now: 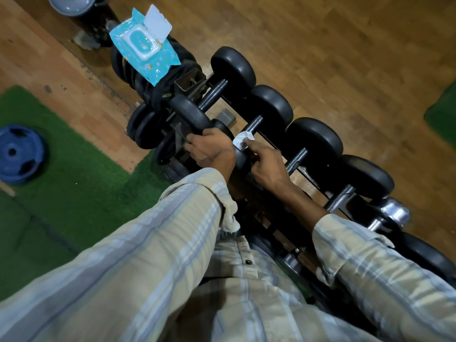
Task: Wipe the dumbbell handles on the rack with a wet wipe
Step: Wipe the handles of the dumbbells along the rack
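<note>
Several black dumbbells lie side by side on a dark metal rack [190, 82]. My right hand [267, 166] holds a white wet wipe [243, 140] wrapped around the handle of the second dumbbell [255, 123]. My left hand [209, 148] grips the near black head of that same dumbbell [223, 127]. The first dumbbell's handle [213, 93] and the third dumbbell's handle [297, 160] are bare. A blue wet wipe pack [144, 49] with its white lid flipped open lies on stacked black plates at the rack's far end.
A blue weight plate [21, 153] lies on the green mat [74, 174] to the left. Black plates [145, 129] lean beside the rack. Chrome dumbbells [392, 213] sit further right. Wooden floor [345, 58] spreads behind the rack.
</note>
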Tool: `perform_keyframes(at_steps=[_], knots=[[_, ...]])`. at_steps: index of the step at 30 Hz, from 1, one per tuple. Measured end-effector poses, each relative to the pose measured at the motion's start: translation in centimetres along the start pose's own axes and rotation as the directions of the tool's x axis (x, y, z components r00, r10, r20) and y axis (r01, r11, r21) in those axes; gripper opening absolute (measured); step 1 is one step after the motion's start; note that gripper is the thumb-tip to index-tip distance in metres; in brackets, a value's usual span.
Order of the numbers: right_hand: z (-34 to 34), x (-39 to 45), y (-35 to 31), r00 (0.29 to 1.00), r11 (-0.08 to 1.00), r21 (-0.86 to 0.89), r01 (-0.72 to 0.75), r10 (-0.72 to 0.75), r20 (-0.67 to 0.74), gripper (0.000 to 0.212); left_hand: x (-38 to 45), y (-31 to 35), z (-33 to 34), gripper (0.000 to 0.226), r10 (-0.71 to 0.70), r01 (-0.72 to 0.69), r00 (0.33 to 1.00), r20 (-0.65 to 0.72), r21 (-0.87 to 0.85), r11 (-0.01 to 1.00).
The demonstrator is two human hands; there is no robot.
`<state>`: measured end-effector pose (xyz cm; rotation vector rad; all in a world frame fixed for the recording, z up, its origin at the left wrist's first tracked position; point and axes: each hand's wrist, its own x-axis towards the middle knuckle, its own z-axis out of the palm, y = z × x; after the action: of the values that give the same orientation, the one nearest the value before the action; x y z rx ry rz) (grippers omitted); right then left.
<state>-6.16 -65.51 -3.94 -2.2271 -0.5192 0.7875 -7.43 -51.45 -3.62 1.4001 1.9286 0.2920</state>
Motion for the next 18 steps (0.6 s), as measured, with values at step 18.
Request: perform_keyframes(at_steps=[18], knots=[[-2.2, 5.0, -0.2, 0.995, 0.894, -0.443, -0.064, 0.092, 0.040, 0.101, -0.2, 0.1, -0.1, 0.044, 0.006, -0.006, 1.000, 0.009, -0.014, 1.000]])
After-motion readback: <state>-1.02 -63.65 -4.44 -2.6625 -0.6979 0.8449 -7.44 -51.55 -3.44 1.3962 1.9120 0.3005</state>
